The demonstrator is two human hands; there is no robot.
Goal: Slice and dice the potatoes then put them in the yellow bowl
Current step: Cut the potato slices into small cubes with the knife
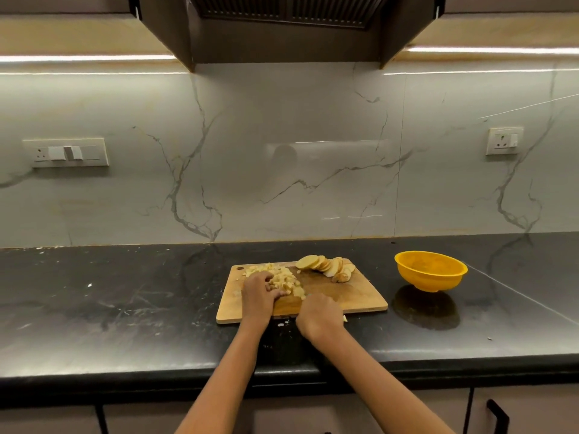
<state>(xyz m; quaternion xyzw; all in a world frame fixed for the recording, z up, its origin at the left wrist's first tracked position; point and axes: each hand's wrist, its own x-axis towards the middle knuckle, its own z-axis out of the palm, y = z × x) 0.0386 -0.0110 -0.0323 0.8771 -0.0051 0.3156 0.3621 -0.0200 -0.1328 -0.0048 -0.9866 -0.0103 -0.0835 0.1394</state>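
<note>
A wooden cutting board (344, 300) lies on the black counter. On its left part sits a pile of diced potato (283, 278). My left hand (257, 297) rests on this pile, its fingers curled over the pieces at the near edge. My right hand (319, 316) is closed in a fist at the board's front edge. It grips what looks like a knife; only a pale end (344, 319) shows and the blade is hidden. A row of potato slices (326, 266) leans along the board's far right corner. The yellow bowl (430, 272) stands right of the board and looks empty.
The black counter (125, 302) has scuffs and a few small potato scraps near the board's front edge. A marble backsplash with two switch plates rises behind. The counter's front edge runs just below my forearms.
</note>
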